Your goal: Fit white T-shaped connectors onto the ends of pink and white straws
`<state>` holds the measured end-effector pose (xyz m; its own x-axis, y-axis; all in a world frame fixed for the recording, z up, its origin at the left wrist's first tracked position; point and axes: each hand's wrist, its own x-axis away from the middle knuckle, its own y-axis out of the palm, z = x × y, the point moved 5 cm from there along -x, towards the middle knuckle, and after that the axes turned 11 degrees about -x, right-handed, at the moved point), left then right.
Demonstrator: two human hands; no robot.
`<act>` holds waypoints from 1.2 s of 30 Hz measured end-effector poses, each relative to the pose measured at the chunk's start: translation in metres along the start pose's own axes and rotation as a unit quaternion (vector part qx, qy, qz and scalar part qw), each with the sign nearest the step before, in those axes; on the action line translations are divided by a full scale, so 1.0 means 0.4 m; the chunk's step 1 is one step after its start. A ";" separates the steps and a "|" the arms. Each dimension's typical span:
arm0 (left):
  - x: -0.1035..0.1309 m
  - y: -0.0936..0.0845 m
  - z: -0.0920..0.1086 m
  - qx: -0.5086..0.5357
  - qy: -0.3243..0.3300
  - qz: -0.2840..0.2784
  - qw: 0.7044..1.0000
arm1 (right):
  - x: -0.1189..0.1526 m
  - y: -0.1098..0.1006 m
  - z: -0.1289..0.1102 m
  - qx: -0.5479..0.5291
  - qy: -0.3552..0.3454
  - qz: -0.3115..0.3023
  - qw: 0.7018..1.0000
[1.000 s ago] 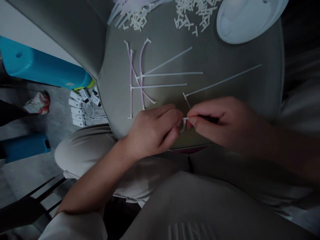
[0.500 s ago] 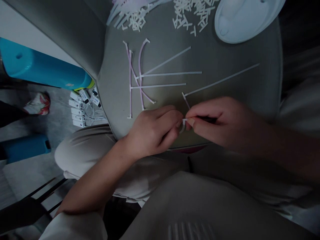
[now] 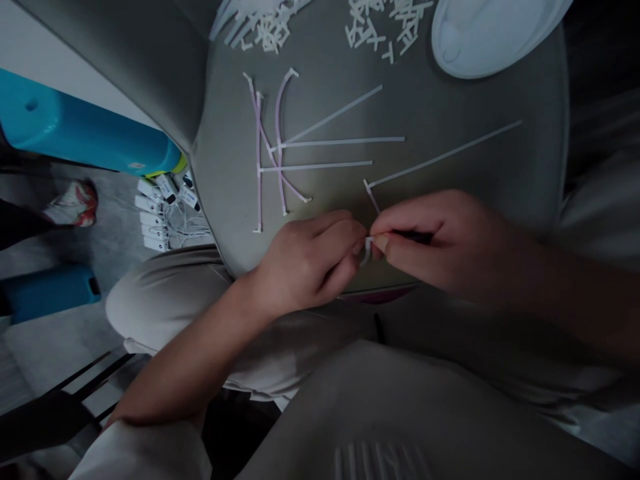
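Close together over the seat's near edge, my left hand (image 3: 315, 260) and my right hand (image 3: 440, 240) both have their fingers closed on a small white connector (image 3: 369, 241). Part of it shows between the fingertips; the rest is hidden. Just beyond my right fingertips lies a long pale tube (image 3: 445, 157) with a T-shaped connector (image 3: 369, 187) at its left end, and a short purplish piece runs from there toward my hand. Further left on the seat rest three assemblies of purple tubes (image 3: 259, 133) joined to straight whitish tubes (image 3: 345, 141).
The grey seat (image 3: 320, 73) bears piles of white connectors (image 3: 273, 30) at its far edge and a white dish (image 3: 490, 40) at the far right. On the floor to the left are white plugs with cables (image 3: 153, 220), a blue case (image 3: 55, 293) and someone's shoe (image 3: 77, 203).
The view has shifted slightly, so the seat and the things on it sit a little higher. Both hands keep nearly the same pose around the white connector.
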<state>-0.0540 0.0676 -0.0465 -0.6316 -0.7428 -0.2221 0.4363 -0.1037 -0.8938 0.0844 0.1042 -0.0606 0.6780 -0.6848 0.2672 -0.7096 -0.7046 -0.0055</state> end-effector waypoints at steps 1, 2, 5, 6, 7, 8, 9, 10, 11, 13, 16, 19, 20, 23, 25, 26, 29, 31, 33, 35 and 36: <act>0.000 0.000 0.001 -0.004 0.000 -0.001 1.000 | 0.001 0.000 0.001 -0.002 0.000 -0.001 1.000; 0.001 0.000 0.002 -0.007 0.001 -0.001 1.000 | 0.001 0.001 0.002 -0.004 0.001 -0.001 1.000; 0.002 0.002 0.004 -0.012 0.003 0.002 1.000 | 0.004 0.001 0.005 -0.009 0.013 0.000 1.000; 0.003 0.002 0.005 -0.012 0.004 0.004 1.000 | 0.004 0.002 0.006 -0.012 0.017 0.000 1.000; 0.004 0.004 0.005 -0.012 0.005 0.004 1.000 | 0.005 0.002 0.006 -0.013 0.019 -0.001 1.000; 0.005 0.005 0.006 -0.011 0.006 0.003 1.000 | 0.005 0.004 0.007 -0.014 0.022 -0.004 1.000; 0.005 0.006 0.006 -0.009 0.006 0.002 1.000 | 0.005 0.005 0.008 -0.016 0.027 -0.007 0.999; 0.006 0.006 0.006 -0.007 0.006 -0.001 1.000 | 0.005 0.006 0.009 -0.017 0.032 -0.010 0.999; 0.005 0.006 0.006 -0.005 0.005 -0.003 1.000 | 0.005 0.007 0.009 -0.019 0.036 -0.011 0.999; 0.002 0.001 0.005 -0.001 0.001 -0.001 1.000 | 0.003 0.006 0.005 -0.021 0.039 -0.009 0.999; -0.008 -0.014 0.002 0.006 -0.006 0.007 1.000 | 0.000 0.001 -0.012 0.003 0.024 0.000 1.000; -0.019 -0.028 -0.002 0.013 -0.019 0.007 1.000 | 0.003 -0.007 -0.033 0.034 -0.006 0.007 0.999; -0.021 -0.033 -0.002 0.017 -0.024 0.011 1.000 | 0.005 -0.009 -0.038 0.040 -0.013 0.012 0.999; -0.021 -0.046 -0.003 0.028 -0.038 0.034 0.998 | 0.010 -0.014 -0.043 0.047 -0.017 0.025 0.998; -0.018 -0.051 -0.003 0.020 -0.051 0.049 0.997 | 0.010 -0.014 -0.043 0.053 -0.016 0.027 0.998; -0.016 -0.052 -0.003 0.013 -0.059 0.054 0.997 | 0.010 -0.013 -0.044 0.058 -0.021 0.028 0.998; -0.009 -0.051 -0.002 0.007 -0.086 0.067 0.994 | 0.010 -0.014 -0.045 0.069 -0.032 0.031 0.997; -0.004 -0.050 -0.006 0.025 -0.124 0.079 0.989 | 0.011 -0.014 -0.047 0.070 -0.042 0.032 0.996; 0.000 -0.048 -0.013 0.065 -0.171 0.092 0.979 | 0.012 -0.014 -0.050 0.077 -0.056 0.031 0.995; 0.001 -0.046 -0.017 0.119 -0.207 0.097 0.966 | 0.013 -0.014 -0.054 0.090 -0.071 0.037 0.993; -0.001 -0.046 -0.018 0.145 -0.214 0.095 0.961 | 0.014 -0.014 -0.055 0.096 -0.073 0.040 0.992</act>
<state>-0.0664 0.0746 -0.0330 -0.2280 -0.9642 -0.1350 0.7180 -0.0729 -0.6922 0.0878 0.1083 -0.0379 0.6519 -0.7493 0.1160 -0.7220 -0.6602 -0.2072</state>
